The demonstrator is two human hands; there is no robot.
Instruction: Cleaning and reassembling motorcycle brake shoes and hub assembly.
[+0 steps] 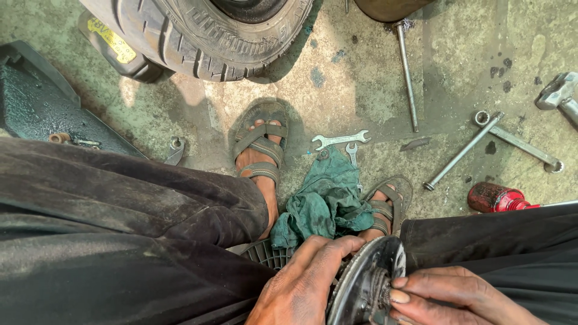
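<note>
metal disc assembly (361, 283) held on edge between knees, bottom of frame | left hand (307, 283) clasped over rim, left side | right hand (445, 298) fingertips pinched at greasy hub | judged heavy, stiff, slippery with grease; best gripped at rim | green rag (325, 201) just beyond, spanners (340, 140) on concrete floor (361, 78)

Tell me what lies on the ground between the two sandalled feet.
In the head view, a crumpled green rag lies between the left foot and right foot, with two open-ended wrenches just beyond it.
</note>
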